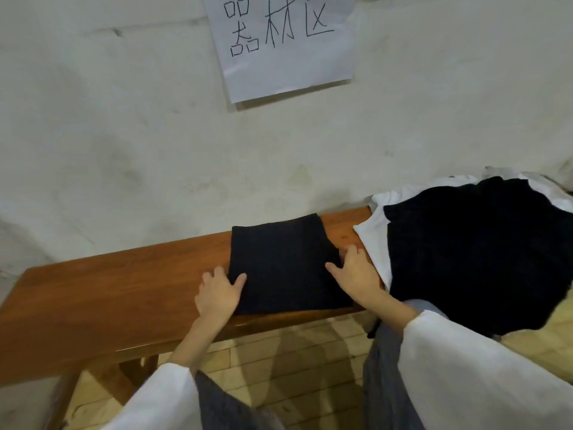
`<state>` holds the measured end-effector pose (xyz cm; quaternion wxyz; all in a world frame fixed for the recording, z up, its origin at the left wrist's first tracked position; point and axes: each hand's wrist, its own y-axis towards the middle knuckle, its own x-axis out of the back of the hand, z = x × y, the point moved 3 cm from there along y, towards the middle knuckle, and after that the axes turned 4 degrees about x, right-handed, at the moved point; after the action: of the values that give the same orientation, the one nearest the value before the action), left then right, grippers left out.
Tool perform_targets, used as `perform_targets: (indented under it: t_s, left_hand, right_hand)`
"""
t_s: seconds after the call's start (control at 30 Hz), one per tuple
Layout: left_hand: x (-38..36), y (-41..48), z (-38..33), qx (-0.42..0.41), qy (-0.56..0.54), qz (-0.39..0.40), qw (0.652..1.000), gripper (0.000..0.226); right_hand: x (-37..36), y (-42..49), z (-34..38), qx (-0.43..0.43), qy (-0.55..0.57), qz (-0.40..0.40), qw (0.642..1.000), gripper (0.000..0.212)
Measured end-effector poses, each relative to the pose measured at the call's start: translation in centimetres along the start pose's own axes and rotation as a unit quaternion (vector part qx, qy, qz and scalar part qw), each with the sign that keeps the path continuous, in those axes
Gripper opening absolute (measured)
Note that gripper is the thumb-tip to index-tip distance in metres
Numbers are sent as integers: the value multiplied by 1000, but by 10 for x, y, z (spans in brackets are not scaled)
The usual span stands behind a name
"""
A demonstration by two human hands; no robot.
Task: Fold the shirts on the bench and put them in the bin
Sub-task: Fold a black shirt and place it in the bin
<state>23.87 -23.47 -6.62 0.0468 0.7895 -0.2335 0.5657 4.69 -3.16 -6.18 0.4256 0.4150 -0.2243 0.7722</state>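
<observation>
One long red-brown wooden bench (108, 290) against pale plaster wall (124, 135); tan brick floor (294, 367) below. Folded black shirt (285, 265) mid-bench, long axis near edge to wall, spanning bench depth. Left hand (217, 293), right hand (356, 274) flat, fingers spread, thumbs on shirt's side edges. Open bench top leftward; heap of black and white shirts (465, 259) just right.

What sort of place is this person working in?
Probably a plain equipment or storage room: a handwritten white paper sign reading "equipment area" in Chinese, a rough whitewashed wall, and a long brown wooden bench.
</observation>
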Motion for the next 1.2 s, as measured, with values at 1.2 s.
perform_targets:
  t_s: [1.2]
  left_hand:
    - [-186,-348,-389,-190,-120,548,806,49]
  right_hand:
    - [257,-290,-387,-427,356,-180,812,30]
